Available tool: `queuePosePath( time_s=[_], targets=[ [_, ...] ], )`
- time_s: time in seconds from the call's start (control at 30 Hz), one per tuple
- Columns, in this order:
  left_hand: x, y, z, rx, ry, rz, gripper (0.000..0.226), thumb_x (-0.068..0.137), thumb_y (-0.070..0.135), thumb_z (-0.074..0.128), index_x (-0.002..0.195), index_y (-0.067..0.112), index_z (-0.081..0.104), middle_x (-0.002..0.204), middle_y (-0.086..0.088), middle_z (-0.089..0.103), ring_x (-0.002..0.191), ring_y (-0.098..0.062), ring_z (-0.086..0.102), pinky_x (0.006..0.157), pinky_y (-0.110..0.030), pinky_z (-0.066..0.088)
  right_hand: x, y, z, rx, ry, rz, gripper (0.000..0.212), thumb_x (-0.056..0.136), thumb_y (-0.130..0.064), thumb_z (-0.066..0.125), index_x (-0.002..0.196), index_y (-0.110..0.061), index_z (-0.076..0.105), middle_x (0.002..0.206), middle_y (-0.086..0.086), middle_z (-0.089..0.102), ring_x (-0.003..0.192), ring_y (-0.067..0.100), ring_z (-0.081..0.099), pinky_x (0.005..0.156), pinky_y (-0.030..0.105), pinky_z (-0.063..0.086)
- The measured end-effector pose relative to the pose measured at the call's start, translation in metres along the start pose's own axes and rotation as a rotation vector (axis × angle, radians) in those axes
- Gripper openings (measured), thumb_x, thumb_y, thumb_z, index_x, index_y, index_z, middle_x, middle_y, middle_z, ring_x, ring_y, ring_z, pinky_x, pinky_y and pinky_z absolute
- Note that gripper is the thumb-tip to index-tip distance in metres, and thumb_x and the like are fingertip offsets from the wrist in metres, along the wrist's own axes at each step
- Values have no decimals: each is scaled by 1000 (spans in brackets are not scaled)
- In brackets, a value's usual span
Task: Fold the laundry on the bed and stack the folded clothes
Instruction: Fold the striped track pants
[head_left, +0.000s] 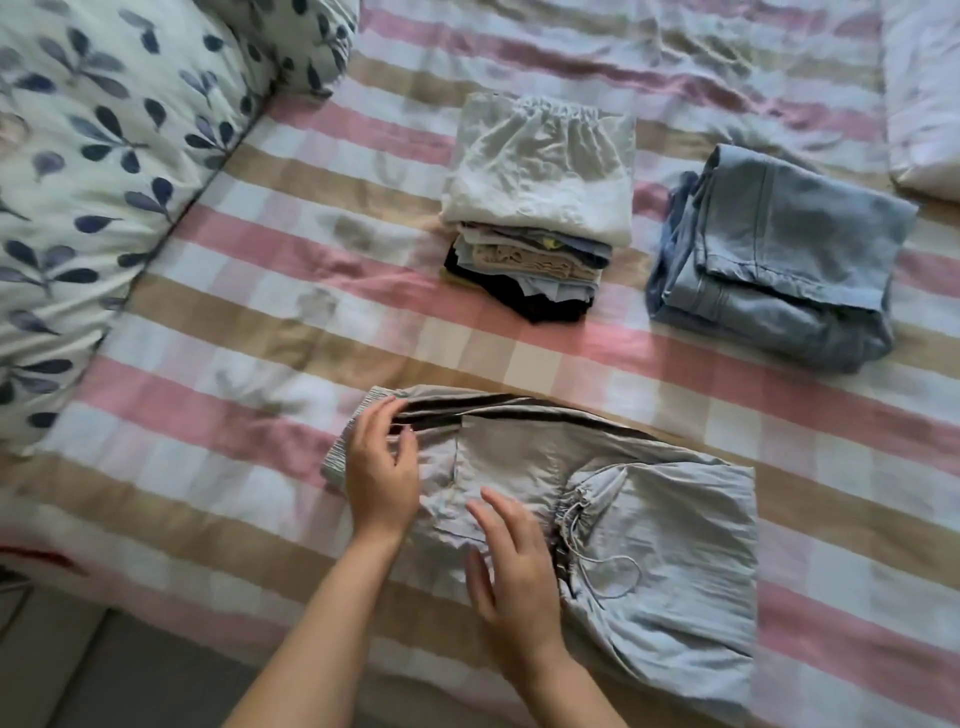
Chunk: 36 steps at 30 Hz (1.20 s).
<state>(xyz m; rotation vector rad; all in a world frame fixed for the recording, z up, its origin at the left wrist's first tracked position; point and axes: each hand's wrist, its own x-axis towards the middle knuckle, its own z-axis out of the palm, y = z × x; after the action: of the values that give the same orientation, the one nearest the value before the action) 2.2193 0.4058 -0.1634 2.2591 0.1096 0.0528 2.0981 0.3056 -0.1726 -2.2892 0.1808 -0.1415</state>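
Note:
A pair of light grey pants (670, 530) with dark side stripes and a drawstring lies partly folded near the bed's front edge. My left hand (382, 467) rests flat on the pants' left end by the ribbed elastic band. To its right, my right hand (514, 571) lies with straight fingers on the pants' middle, just left of the drawstring. Farther back stands a stack of folded clothes (535, 249) topped by a white garment. A folded pile of blue denim (779, 260) sits to the stack's right.
The bed sheet (260, 291) has pink, tan and white stripes. A leaf-patterned duvet (104, 156) is bunched along the left side. A white pillow (924, 104) shows at the far right. Grey floor (104, 675) lies beyond the bed's front edge.

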Motion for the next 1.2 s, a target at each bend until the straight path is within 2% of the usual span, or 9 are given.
queuePosePath(
  time_s=[0.17, 0.37, 0.47, 0.57, 0.63, 0.8, 1.0, 1.1, 1.2],
  targets=[
    [35, -57, -37, 20, -81, -514, 40, 82, 5, 64, 119, -4, 51, 113, -23, 57, 107, -33, 52, 92, -36, 39, 64, -38, 60, 183, -170, 204, 40, 88, -9, 53, 129, -6, 51, 130, 10, 52, 122, 23, 46, 105, 19, 25],
    [30, -51, -44, -637, -305, -818, 22, 85, -4, 55, 106, -3, 60, 65, -1, 70, 48, -6, 61, 43, -13, 44, 89, -49, 66, 235, -192, 350, 45, 91, -17, 54, 134, -10, 44, 134, 7, 47, 126, 18, 40, 107, 24, 26],
    [28, -26, -52, -786, -415, -715, 16, 84, 8, 54, 95, 7, 66, 77, -5, 72, 60, -10, 65, 52, -19, 49, 87, -56, 32, 288, -166, 281, 55, 86, -29, 63, 135, -15, 42, 127, 0, 48, 120, 10, 42, 103, 20, 31],
    [21, 13, -50, -935, -602, -630, 39, 83, 32, 44, 100, 6, 68, 95, -13, 68, 84, -20, 63, 76, -32, 50, 80, -63, -11, 293, -109, 263, 80, 72, -50, 71, 139, -22, 37, 126, -11, 44, 121, -1, 39, 104, 17, 31],
    [12, 43, -38, -880, -705, -508, 40, 84, 33, 43, 101, 7, 69, 92, -11, 65, 85, -20, 59, 77, -31, 48, 72, -60, -40, 343, -18, 322, 89, 63, -54, 72, 139, -23, 37, 130, -12, 48, 123, 0, 43, 102, 21, 36],
    [-24, 105, 11, -561, -689, -56, 25, 79, 15, 50, 97, 11, 68, 88, 7, 65, 87, -4, 60, 79, -16, 46, 37, -19, -105, 486, 397, 497, 29, 77, -9, 74, 99, -24, 63, 88, -13, 70, 78, -1, 65, 67, 12, 49],
    [-72, 109, 69, -43, -388, 384, 35, 82, 7, 52, 115, 11, 64, 121, 1, 55, 117, -15, 43, 104, -32, 35, -18, 59, -148, 558, 610, 739, 15, 79, -9, 70, 88, -19, 64, 72, -8, 71, 64, 0, 63, 56, 9, 46],
    [-94, 101, 96, 114, -480, 468, 42, 91, 28, 40, 133, 24, 47, 145, 3, 36, 138, -11, 23, 114, -40, 17, -45, 97, -157, 512, 633, 828, 14, 80, -12, 70, 89, -20, 64, 77, -7, 70, 67, 2, 64, 60, 16, 49],
    [-107, 88, 119, 392, -684, 471, 51, 95, 44, 25, 140, 39, 3, 152, 15, -6, 138, -2, -18, 116, -34, -3, -64, 125, -154, 507, 626, 895, 24, 80, -5, 69, 96, -21, 61, 93, -3, 69, 85, 10, 64, 77, 30, 51]
  ],
)
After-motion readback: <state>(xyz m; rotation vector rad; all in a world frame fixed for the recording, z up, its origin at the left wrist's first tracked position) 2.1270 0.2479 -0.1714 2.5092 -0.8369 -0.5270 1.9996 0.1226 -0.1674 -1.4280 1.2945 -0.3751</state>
